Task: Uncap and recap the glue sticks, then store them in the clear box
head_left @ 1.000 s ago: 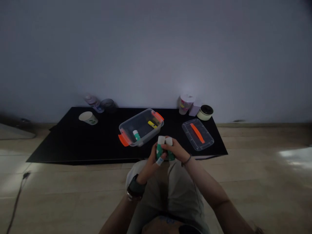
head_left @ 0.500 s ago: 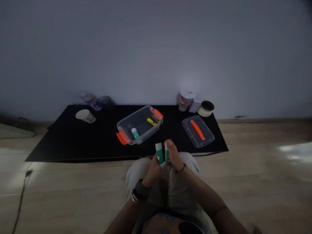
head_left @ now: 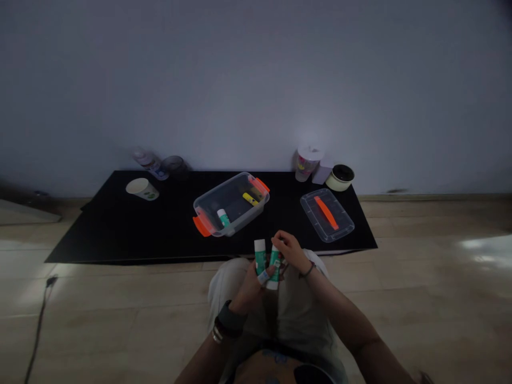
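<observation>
Two green glue sticks with white caps are held over my lap, near the front edge of the table. My left hand (head_left: 251, 290) is closed around both: the left glue stick (head_left: 260, 257) stands upright, and the right glue stick (head_left: 274, 271) tilts slightly beside it. A pale band wraps my left thumb. My right hand (head_left: 294, 253) pinches the top of the right glue stick, covering most of its cap. Beyond them sits an open clear plastic box (head_left: 240, 224) with orange clips. Inside it lie a green glue stick (head_left: 223, 217) and a yellow stick-shaped item (head_left: 250, 199).
A clear lid (head_left: 310, 213) with an orange handle lies on the black table (head_left: 140, 234). Along the back right stand a plastic cup (head_left: 306, 166), a pale box (head_left: 322, 172) and a cream pot (head_left: 339, 181). A paper cup (head_left: 149, 192), bottle (head_left: 150, 162) and dark glass (head_left: 176, 166) stand left.
The right glue stick has come lower into my left hand, beneath the thumb. My right fingers have shifted from its side to its top.
</observation>
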Available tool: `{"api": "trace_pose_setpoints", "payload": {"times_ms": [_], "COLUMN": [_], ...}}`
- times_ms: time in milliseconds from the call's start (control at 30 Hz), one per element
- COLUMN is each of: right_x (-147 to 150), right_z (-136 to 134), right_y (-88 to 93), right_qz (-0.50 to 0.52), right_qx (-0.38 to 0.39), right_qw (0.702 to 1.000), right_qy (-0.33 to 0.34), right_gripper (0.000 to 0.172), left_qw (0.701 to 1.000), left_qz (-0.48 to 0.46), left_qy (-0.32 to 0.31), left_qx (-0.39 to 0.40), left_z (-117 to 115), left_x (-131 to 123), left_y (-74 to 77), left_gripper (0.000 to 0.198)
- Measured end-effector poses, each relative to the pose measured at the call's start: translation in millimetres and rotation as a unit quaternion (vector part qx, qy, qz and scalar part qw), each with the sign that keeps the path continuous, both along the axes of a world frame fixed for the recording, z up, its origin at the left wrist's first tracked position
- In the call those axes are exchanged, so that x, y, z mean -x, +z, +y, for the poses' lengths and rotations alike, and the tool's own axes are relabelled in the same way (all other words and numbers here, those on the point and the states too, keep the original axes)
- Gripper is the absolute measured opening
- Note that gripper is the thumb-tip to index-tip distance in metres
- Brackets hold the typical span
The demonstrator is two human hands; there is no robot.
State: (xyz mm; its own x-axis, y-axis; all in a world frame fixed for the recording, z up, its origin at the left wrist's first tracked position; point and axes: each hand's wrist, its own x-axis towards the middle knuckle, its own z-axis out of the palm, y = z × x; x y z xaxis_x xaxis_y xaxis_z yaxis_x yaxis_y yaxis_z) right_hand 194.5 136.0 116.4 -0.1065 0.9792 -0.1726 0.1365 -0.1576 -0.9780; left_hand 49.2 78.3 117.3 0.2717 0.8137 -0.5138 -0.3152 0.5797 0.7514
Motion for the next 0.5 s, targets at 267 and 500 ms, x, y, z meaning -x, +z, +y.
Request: {"api": "trace_pose_setpoints", "payload": {"times_ms": [267, 500], "right_x": [-9.9, -9.6], "right_z": [0.0, 0.0], "right_y": [16.3, 32.1], "right_qz": [0.012, -0.056], "right_qx": [-0.030, -0.047], "right_qw": [0.999, 0.992], "right_qy": [0.044, 0.104], "right_gripper": [0.027, 0.028], "left_qw": [0.998, 0.997], "left_qz": [-0.037, -0.006], "left_qy": [-0.056, -0.080], "left_qx": [0.004, -0.005], "left_z": [2.7, -0.9], "left_x": [12.0, 21.7], "left_y": [15.7, 11.5], "left_gripper": [0.048, 0.050]}}
